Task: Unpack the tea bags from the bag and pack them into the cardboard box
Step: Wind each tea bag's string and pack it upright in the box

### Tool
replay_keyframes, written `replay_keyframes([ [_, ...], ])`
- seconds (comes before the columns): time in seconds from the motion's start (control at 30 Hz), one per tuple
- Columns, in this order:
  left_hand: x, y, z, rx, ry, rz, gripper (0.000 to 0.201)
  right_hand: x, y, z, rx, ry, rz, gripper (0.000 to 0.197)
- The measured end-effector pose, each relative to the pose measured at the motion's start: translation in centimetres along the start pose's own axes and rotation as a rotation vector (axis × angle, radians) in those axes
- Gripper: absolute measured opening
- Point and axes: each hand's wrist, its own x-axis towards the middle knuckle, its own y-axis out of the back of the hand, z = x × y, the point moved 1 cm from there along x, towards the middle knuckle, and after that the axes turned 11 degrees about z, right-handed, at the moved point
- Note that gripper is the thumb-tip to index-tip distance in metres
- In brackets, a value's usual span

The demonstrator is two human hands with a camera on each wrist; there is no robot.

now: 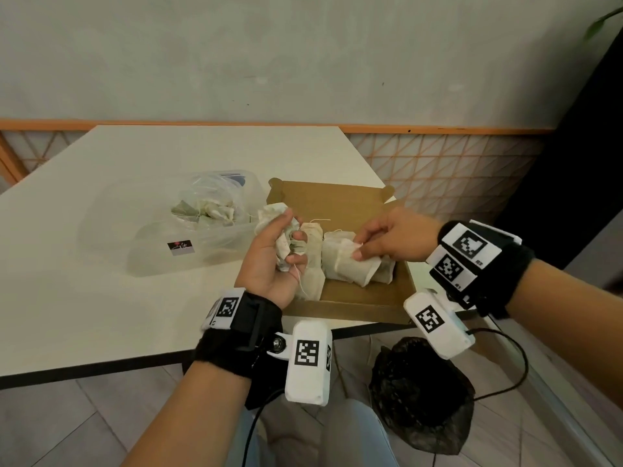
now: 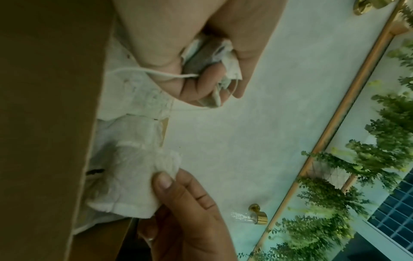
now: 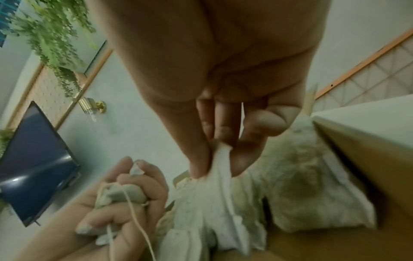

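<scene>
Probably the strings will snag: the left hand (image 1: 269,254) clutches a wad of tea bags (image 1: 285,246) while the right hand (image 1: 387,242) pinches one tea bag (image 1: 350,261) in the cardboard box (image 1: 344,310), dragging neighbours out.

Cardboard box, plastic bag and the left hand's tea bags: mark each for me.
cardboard box (image 1: 340,306): head view, bare near wall.
plastic bag (image 1: 158,246): head view, clear front.
left hand's tea bags (image 1: 272,210): head view, top bag.

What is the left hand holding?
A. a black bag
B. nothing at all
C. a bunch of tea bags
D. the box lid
C: the left hand has its grip curled round a bunch of tea bags, strings dangling, beside the cardboard box, while the right hand pinches another tea bag there.
</scene>
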Motion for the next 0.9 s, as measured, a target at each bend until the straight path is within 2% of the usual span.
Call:
replay_keyframes([
  [0.13,0.1,0.0,0.1,-0.002,0.008,-0.008,0.011,0.5,-0.4,-1.4,0.050,-0.015,-0.132,0.011],
  [0.2,0.0,0.1,0.1,-0.008,0.021,-0.011,0.010,0.9,-1.0,-1.9,-0.066,-0.005,-0.160,0.010],
  [0.43,0.0,0.1,0.2,0.009,0.025,-0.029,0.011,3.6,-2.1,-3.2,-0.347,-0.013,-0.151,0.025],
  [0.57,-0.1,-0.1,0.2,0.014,0.035,-0.032,0.013,4.0,-1.7,-4.3,-0.445,0.038,-0.081,0.017],
  [0.7,0.1,0.0,0.2,0.012,0.037,-0.050,0.013,1.5,0.1,-5.5,-0.495,0.154,0.144,0.009],
  [0.73,0.1,0.1,0.2,0.007,0.038,-0.052,0.012,0.6,0.1,-5.4,-0.475,0.166,0.119,0.012],
  [0.83,0.1,0.1,0.2,0.011,0.040,-0.049,0.011,-2.1,-1.6,-4.4,-0.447,0.167,-0.128,0.021],
  [0.9,0.1,0.0,0.2,0.024,0.044,-0.037,0.010,-2.4,-3.1,-3.4,-0.460,0.175,-0.200,0.030],
])
